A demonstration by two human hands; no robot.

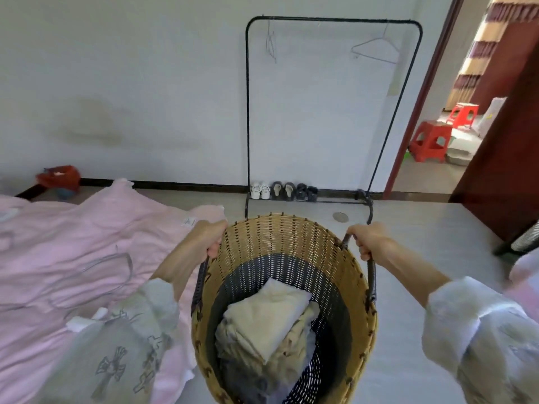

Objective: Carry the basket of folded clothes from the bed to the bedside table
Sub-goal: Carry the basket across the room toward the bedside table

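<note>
A tall woven basket [280,237], tan at the top and dark lower down, hangs in front of me over the floor, just off the bed's edge. Folded cream and beige clothes [268,316] lie stacked at its bottom. My left hand [208,236] grips the dark left handle, and my right hand [369,239] grips the dark right handle. The bed [73,252], covered by a pink quilt, fills the left side. No bedside table is in view.
A black clothes rack [332,21] with wire hangers stands against the far wall, several shoes [284,191] on its base. An open doorway at the right shows red stools [431,141]. A dark red door [501,158] stands at the right. A red bin [59,177] sits far left.
</note>
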